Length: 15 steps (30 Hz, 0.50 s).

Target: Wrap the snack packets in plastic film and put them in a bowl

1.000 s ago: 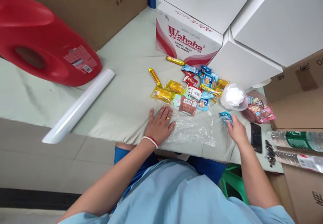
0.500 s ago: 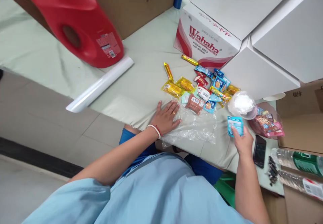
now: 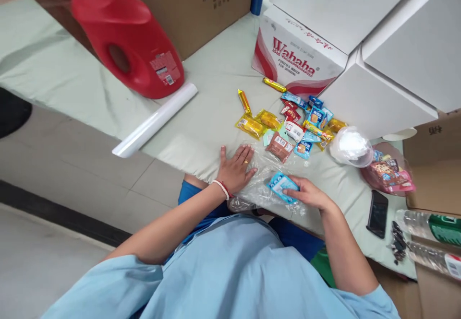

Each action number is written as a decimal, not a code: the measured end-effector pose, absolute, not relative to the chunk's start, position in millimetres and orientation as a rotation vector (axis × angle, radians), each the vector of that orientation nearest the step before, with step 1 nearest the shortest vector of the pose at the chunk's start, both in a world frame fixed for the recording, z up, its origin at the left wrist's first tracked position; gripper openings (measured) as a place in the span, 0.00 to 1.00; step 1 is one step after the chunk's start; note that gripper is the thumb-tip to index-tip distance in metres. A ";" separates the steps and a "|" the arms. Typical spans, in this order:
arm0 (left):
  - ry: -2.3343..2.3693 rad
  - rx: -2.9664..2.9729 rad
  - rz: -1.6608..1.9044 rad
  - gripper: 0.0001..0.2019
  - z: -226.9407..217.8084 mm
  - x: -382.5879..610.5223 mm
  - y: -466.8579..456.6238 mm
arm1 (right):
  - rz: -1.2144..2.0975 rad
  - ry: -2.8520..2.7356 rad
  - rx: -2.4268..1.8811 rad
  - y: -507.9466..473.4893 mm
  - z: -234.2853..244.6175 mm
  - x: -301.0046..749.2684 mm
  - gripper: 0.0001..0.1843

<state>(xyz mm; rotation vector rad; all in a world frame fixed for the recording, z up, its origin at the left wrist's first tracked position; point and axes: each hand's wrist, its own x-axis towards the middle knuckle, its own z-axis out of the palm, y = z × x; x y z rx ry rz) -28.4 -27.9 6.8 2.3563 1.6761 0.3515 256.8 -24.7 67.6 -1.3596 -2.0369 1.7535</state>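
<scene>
My left hand (image 3: 236, 170) lies flat with fingers spread on the left edge of a clear plastic sheet (image 3: 257, 184) at the table's front edge. Pinched between thumb and fingers of my right hand (image 3: 308, 192) is a light-blue snack packet (image 3: 283, 187), held over the right part of the plastic. Just behind the plastic lies a loose pile of small wrapped snacks: a brown packet (image 3: 280, 147), yellow packets (image 3: 250, 125), a white-and-red one (image 3: 294, 130) and several blue ones (image 3: 317, 116).
A plastic-wrapped white bundle (image 3: 349, 145) and a pink bowl of snacks (image 3: 391, 172) stand to the right, near a phone (image 3: 378, 213) and water bottles (image 3: 428, 225). A Wahaha carton (image 3: 298, 55) is behind. Left are a red jug (image 3: 133, 45) and a white roll (image 3: 156, 120).
My right hand has carried the light-blue packet left, from beside the pink bowl to above the plastic sheet. My left hand stays flat on the plastic. The view has shifted slightly.
</scene>
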 end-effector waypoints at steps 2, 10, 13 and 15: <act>1.685 2.347 0.359 0.33 6.7 -33.3 -32.2 | 1.919 -2.066 -1.367 -45.7 68.0 269.8 0.23; 1.650 2.364 0.318 0.34 7.9 -35.6 -42.5 | 1.722 -2.071 -1.530 -79.9 99.0 284.4 0.23; 1.642 2.366 0.317 0.33 8.7 -35.2 -40.9 | 1.423 -2.092 -1.562 -52.8 98.8 261.5 0.21; 1.640 2.363 0.333 0.33 8.8 -34.6 -40.9 | 1.282 -2.200 -1.480 -32.3 93.5 241.7 0.21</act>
